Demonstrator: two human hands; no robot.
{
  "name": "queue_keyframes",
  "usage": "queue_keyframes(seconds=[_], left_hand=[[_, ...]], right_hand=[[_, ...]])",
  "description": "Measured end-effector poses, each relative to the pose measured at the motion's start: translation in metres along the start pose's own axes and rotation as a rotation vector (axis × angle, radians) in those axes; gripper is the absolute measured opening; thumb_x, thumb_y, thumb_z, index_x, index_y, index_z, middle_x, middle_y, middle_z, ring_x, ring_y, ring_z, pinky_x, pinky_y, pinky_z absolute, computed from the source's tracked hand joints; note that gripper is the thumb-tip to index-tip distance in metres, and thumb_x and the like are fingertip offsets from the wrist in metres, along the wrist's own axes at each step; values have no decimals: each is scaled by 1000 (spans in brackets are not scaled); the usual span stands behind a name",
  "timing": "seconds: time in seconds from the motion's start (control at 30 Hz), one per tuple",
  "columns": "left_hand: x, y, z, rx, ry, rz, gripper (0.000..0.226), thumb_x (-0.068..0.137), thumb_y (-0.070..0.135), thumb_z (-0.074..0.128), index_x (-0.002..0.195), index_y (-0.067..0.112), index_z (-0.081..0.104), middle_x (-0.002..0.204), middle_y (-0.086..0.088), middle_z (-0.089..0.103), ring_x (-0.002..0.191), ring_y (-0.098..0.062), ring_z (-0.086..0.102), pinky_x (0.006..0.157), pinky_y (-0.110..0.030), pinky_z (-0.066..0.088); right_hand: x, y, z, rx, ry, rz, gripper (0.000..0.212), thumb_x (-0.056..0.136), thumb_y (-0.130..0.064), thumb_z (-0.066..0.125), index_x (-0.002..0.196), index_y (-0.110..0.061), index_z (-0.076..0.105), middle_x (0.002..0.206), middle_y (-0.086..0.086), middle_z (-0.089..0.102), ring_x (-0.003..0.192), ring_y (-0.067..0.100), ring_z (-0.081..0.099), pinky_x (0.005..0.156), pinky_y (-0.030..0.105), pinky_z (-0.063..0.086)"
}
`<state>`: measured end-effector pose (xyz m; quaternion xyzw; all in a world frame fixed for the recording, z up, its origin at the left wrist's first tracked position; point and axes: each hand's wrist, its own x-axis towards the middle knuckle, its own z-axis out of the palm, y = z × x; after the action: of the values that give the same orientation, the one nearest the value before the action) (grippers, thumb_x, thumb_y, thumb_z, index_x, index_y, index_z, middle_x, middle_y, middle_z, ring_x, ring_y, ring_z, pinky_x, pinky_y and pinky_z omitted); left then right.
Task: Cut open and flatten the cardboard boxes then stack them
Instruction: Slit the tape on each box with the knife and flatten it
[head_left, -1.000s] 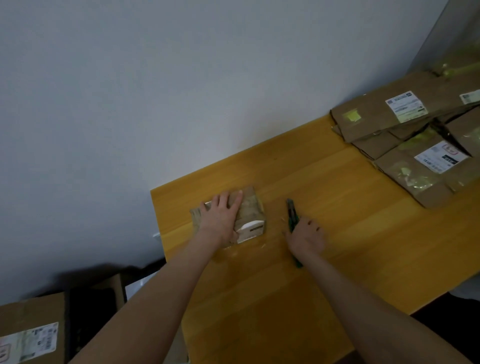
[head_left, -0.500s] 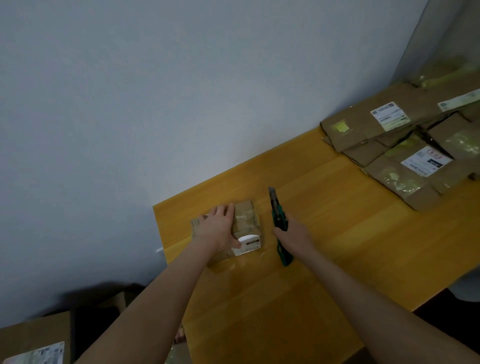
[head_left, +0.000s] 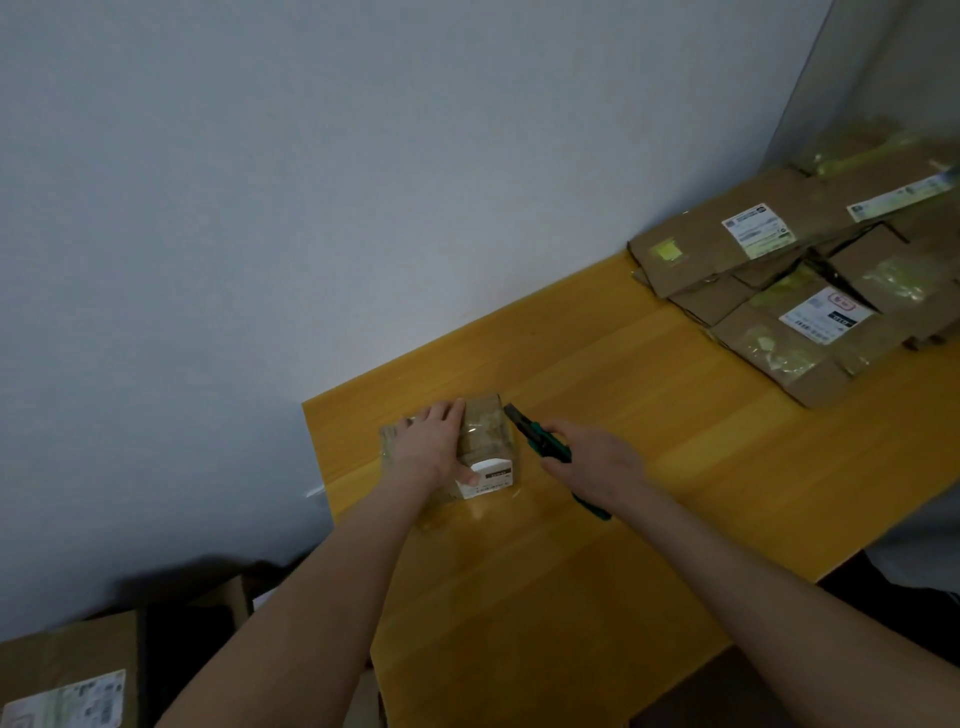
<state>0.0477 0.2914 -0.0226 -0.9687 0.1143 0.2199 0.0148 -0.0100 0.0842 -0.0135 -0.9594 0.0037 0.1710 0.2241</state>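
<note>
A small taped cardboard box (head_left: 484, 437) with a white label sits near the left end of the yellow table (head_left: 649, 467). My left hand (head_left: 430, 448) lies over the box's left half, fingers spread, thumb on the label. My right hand (head_left: 592, 460) grips a green utility knife (head_left: 543, 441). Its dark blade end points up-left and reaches the box's upper right corner.
A stack of flattened cardboard boxes (head_left: 800, 270) with labels lies at the table's far right by the wall. On the floor at lower left stand more cardboard boxes (head_left: 67, 680). The table's left edge lies just beyond the small box.
My right hand picked the knife up off the table and brought its blade end to the box's upper right corner. My left hand stayed on the box.
</note>
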Motion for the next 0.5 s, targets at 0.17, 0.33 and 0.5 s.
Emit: queue_keyframes(seconds=[0.17, 0.33, 0.5], left_hand=[[-3, 1, 3, -3, 27, -11, 112, 72, 50, 78, 155, 21, 8, 158, -3, 20, 144, -28, 22, 118, -52, 15], [-6, 1, 4, -2, 41, -14, 111, 72, 53, 77, 155, 22, 9, 157, -2, 21, 144, -27, 23, 118, -52, 15], [-6, 2, 5, 13, 45, -17, 112, 72, 54, 76, 155, 22, 8, 158, -2, 20, 144, -27, 23, 117, -52, 17]], right_hand=[[-2, -8, -18, -82, -33, -79, 44, 95, -35, 53, 138, -29, 44, 118, 1, 64, 87, 20, 61, 69, 32, 53], [-7, -19, -22, -174, -57, -95, 39, 94, -31, 54, 132, -25, 47, 115, 4, 64, 81, 20, 56, 64, 30, 46], [-12, -28, -23, -278, -86, -96, 34, 94, -29, 53, 126, -21, 48, 111, 6, 63, 93, 25, 61, 70, 33, 49]])
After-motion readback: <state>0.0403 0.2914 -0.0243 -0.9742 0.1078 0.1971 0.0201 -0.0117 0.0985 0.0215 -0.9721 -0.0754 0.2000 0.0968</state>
